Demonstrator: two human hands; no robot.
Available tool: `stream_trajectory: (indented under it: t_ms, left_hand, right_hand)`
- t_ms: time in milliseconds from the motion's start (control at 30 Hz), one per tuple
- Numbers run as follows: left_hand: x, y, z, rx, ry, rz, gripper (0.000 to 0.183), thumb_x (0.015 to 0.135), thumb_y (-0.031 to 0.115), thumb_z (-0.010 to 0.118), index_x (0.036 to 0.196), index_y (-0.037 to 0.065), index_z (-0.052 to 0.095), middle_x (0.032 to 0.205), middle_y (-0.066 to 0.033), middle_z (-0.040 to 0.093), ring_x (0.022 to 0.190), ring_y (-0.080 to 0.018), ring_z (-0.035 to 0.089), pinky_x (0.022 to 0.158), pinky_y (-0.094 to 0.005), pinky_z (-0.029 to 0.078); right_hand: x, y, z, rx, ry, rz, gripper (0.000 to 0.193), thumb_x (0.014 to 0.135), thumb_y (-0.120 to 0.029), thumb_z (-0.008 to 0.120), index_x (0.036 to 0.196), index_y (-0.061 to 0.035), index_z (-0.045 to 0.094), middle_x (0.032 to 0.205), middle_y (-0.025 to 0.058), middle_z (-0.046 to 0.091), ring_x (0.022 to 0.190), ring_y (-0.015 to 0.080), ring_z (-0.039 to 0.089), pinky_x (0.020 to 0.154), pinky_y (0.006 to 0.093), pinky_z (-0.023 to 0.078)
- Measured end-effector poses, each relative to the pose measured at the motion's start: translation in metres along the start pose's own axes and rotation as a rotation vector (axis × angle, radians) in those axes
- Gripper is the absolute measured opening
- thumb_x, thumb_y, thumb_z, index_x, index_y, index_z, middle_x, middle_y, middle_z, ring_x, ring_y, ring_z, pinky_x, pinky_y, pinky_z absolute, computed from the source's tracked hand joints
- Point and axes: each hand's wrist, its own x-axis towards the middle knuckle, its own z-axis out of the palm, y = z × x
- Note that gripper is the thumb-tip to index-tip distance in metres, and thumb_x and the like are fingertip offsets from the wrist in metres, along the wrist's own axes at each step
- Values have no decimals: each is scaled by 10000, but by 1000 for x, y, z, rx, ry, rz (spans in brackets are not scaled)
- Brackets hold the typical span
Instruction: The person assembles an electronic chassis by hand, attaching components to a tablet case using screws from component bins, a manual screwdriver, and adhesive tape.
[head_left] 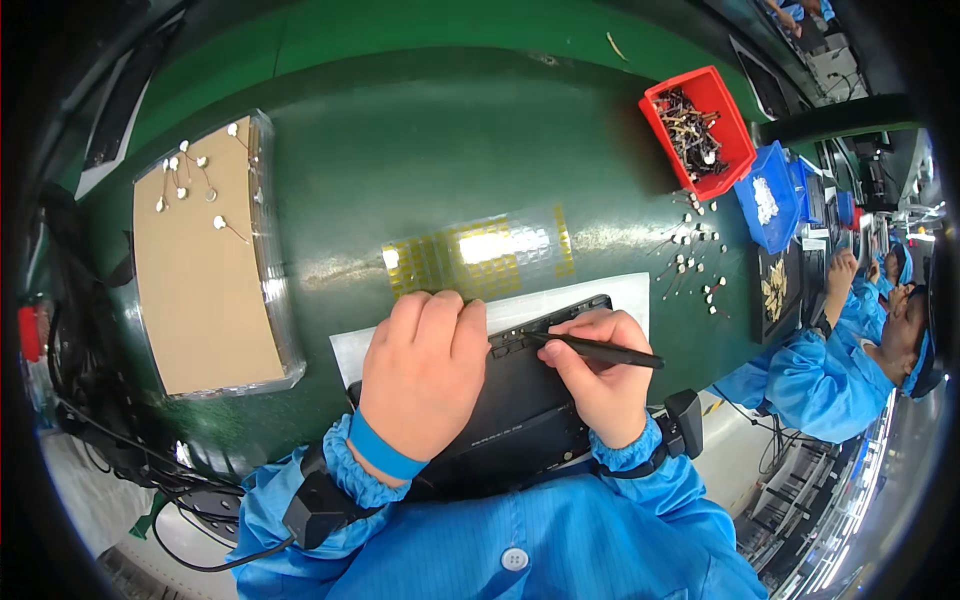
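Black and flat, a device under both hands, on a white sheet on the green counter. Left hand palm down on the left part of the device, fingers bent and closed together over its far edge, pressing and holding it. Right hand closed around thin black tweezers, held like a pen, tips touching small parts at the far edge of the device, just right of the left hand's fingers. Blue sleeves with elastic cuffs on both forearms, a blue wrist strap behind the left hand, black units on both wrists.

Just beyond the hands, yellow tape pieces in rows on the counter. Far left of the left hand, a clear tray with a brown board, some small white-headed parts at its far end. Beyond and right of the right hand, a red bin with dark wired parts, then blue bins, and loose small white-headed parts between the bins and the white sheet. Far right, another person in blue clothing at the same counter.
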Motion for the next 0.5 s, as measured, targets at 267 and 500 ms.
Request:
stream_trajectory:
  t_ms: [267, 500]
  left_hand:
    - [-2, 1, -2, 87, -145, 39, 271, 663, 141, 675, 886, 48, 551, 858, -90, 514, 807, -279, 495, 687, -393, 408]
    - [-4, 5, 3, 108, -103, 20, 254, 697, 138, 655, 901, 45, 534, 820, -102, 525, 796, -288, 506, 691, -409, 393]
  right_hand:
    - [2, -1, 1, 53, 1, -13, 201, 727, 53, 688, 829, 0, 523, 863, 109, 609, 770, 123, 582, 642, 234, 485]
    - [33, -21, -41, 71, 168, -74, 135, 777, -10, 630, 873, -25, 536, 850, 66, 581, 775, 129, 558, 729, 262, 451]
